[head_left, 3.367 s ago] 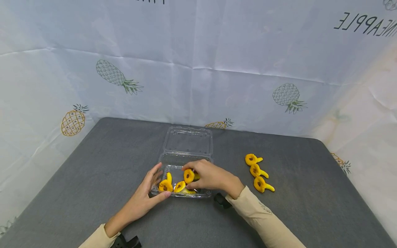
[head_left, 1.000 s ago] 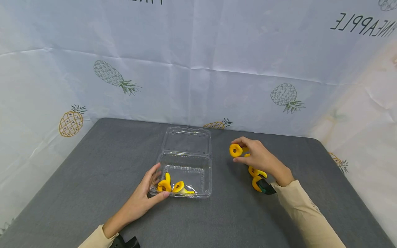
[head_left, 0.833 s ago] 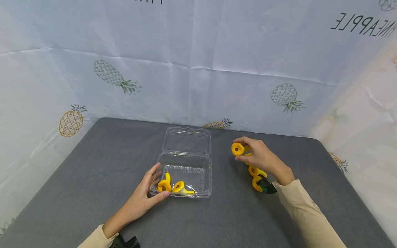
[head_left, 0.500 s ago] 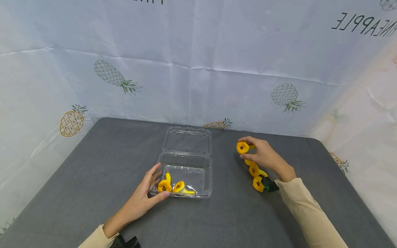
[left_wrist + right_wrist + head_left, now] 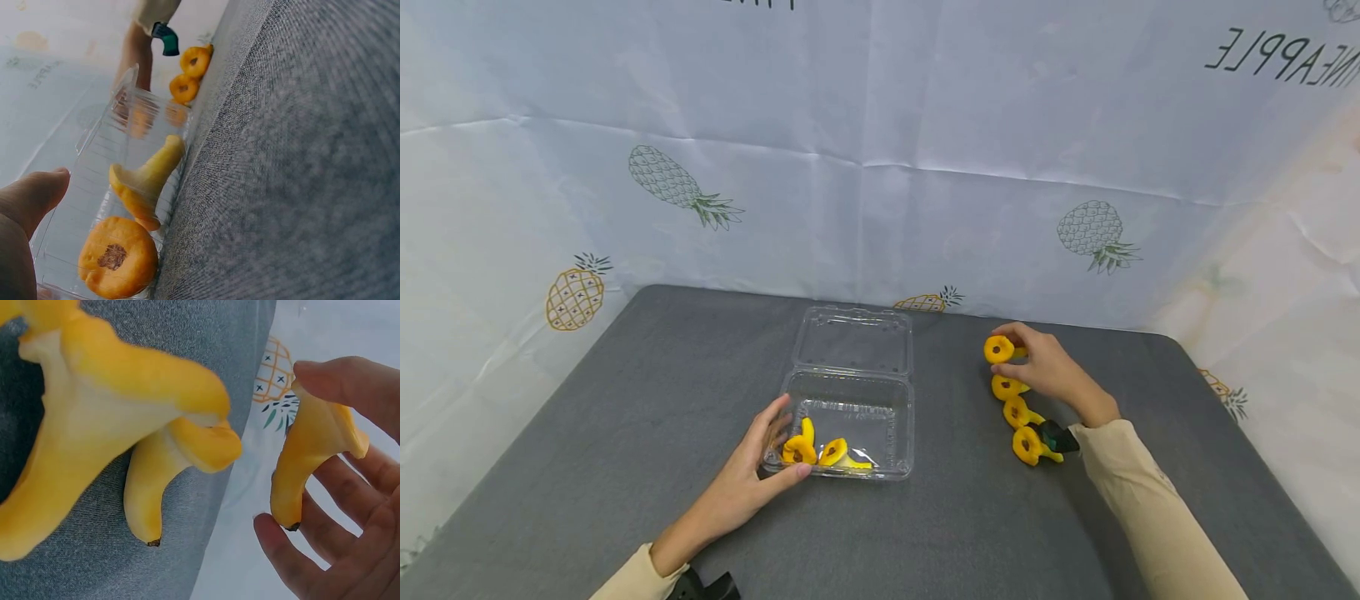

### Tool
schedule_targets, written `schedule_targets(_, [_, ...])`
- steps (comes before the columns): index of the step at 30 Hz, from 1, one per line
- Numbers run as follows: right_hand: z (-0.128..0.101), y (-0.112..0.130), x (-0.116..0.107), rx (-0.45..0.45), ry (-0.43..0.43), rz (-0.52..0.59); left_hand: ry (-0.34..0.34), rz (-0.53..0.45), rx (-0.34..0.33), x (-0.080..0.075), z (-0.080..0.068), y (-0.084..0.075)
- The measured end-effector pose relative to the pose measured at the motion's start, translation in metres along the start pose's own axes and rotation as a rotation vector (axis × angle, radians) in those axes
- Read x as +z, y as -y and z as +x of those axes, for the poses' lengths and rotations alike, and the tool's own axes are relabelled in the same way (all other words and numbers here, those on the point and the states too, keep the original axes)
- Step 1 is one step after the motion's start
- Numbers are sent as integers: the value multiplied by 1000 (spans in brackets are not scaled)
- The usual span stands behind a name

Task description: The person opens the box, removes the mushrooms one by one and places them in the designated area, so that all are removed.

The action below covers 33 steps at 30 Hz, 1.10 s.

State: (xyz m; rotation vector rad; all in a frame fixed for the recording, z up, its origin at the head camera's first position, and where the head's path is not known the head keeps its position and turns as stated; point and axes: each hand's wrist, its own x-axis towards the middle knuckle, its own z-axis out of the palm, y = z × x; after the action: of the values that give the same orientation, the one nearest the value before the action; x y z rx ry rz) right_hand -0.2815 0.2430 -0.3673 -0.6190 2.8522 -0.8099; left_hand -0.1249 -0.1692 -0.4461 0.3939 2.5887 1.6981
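- Head view: the right grip (image 5: 1047, 372) is clenched on one yellow mushroom-shaped piece (image 5: 999, 349), pinched between thumb and fingertips with its round brown-centred face turned toward the container.
- That held piece sits at the far end of a row of three like pieces (image 5: 1019, 412) lying on the grey tabletop (image 5: 625, 417). It is just beyond the farthest of them and well apart from the clear container (image 5: 901, 417).
- Right wrist view: the held piece (image 5: 315, 456) lies against the curled fingers (image 5: 294, 550), stem pointing down. It appears clear of the tabletop, with the row's pieces (image 5: 112, 444) just beside it.
- The left grip (image 5: 752, 475) grasps the near left corner of the container, thumb along the near wall and fingers over the left rim.
- As things lie: two pieces (image 5: 816, 452) are inside the container, gathered at its near left end beside the left grip. Most of the container floor is bare.
- Outside it are four pieces: three on the tabletop and one in the right grip.
- The hinged lid (image 5: 853, 340) lies folded back flat on the far side, so the container stands open.
- Left wrist view: the thumb (image 5: 31, 200) rests on the container wall, with one piece (image 5: 119, 257) touching the near corner and the other (image 5: 147, 178) leaning just behind it.
- A pineapple-print cloth (image 5: 880, 167) hangs behind the tabletop.
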Motion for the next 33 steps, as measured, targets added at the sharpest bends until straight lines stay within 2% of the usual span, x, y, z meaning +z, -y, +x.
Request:
schedule_targets(19, [11,-14,5,51,37,2,0,-4,0,0,1,-1])
schedule_targets(33, [15,-21,6,54,73,16,2,-14,-6,-1,0,-1])
